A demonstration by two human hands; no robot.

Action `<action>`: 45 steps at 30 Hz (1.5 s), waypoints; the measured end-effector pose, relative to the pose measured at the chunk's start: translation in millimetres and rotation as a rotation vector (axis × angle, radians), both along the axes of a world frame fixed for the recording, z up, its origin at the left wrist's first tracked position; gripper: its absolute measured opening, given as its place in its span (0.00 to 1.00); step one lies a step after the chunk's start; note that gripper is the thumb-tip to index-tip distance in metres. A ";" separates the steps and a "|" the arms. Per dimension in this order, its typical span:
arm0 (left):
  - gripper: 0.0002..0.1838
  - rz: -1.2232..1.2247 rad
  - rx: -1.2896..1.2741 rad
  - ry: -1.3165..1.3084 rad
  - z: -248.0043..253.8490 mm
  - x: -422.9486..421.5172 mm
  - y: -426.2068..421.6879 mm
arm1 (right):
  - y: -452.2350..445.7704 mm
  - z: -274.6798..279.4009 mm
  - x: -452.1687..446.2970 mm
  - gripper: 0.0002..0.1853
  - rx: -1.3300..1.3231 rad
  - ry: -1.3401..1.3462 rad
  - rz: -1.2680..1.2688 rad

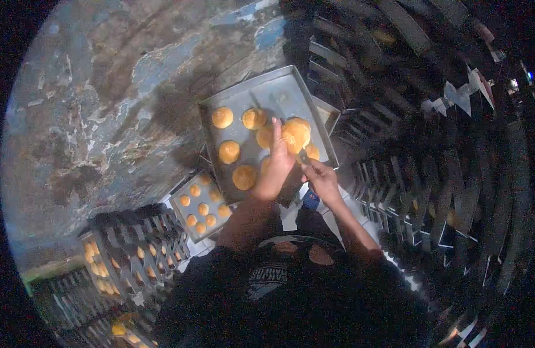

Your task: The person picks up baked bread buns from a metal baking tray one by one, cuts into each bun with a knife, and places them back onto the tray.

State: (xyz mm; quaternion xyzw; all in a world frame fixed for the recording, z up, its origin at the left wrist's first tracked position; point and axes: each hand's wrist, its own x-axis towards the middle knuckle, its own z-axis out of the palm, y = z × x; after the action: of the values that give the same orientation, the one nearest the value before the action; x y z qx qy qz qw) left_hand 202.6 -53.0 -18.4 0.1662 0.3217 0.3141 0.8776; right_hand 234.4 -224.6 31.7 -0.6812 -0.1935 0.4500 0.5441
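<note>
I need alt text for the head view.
The left hand holds a bun over a tray of buns; the right hand holds what looks like a thin tool near it. Another tray shows lower left.

Before me, the baking tray (pixel 235 100) holds several buns (pixel 228 152); above it, a raised bun (pixel 296 134) has my left grip (pixel 279 164) at its 7 o'clock, my right grip (pixel 322 180) at 5. From that tray, a second bun-filled tray (pixel 183 213) lies toward 7, a bun rack (pixel 131 264) farther out, the wall (pixel 122 110) at 10, another rack (pixel 407 180) toward 3.
</note>
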 end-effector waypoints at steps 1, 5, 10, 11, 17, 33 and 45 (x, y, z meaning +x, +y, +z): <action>0.38 0.012 0.004 0.006 -3.3 3.3 6.1 | 4.2 -3.0 1.4 0.13 0.030 0.049 -0.036; 0.39 0.025 -0.099 -0.004 -13.1 0.8 34.0 | -22.1 -30.5 -2.3 0.14 0.037 -0.154 0.017; 0.39 -0.013 0.022 0.046 -13.3 3.0 13.7 | 12.9 -57.8 6.9 0.12 0.062 -0.143 0.008; 0.39 -0.030 -0.025 0.069 -4.7 3.3 10.6 | 25.9 -68.5 7.7 0.12 0.059 -0.138 0.008; 0.39 0.060 0.018 0.150 -53.5 25.9 49.1 | 30.0 -60.2 14.7 0.12 0.119 0.062 -0.034; 0.22 0.287 1.342 1.551 -161.2 -82.8 260.4 | -166.7 -134.7 -20.6 0.13 -0.280 -0.175 -0.065; 0.39 -0.243 0.834 1.474 -91.0 -95.3 225.3 | -93.2 -40.9 -35.1 0.10 -0.174 0.105 -0.139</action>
State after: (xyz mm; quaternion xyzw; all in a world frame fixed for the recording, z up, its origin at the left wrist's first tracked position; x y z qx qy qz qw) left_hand 107.3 172.2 -109.4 0.6708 0.6483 0.1222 0.3390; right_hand 199.3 -317.8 -9.1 -0.7133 -0.0771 0.4612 0.5221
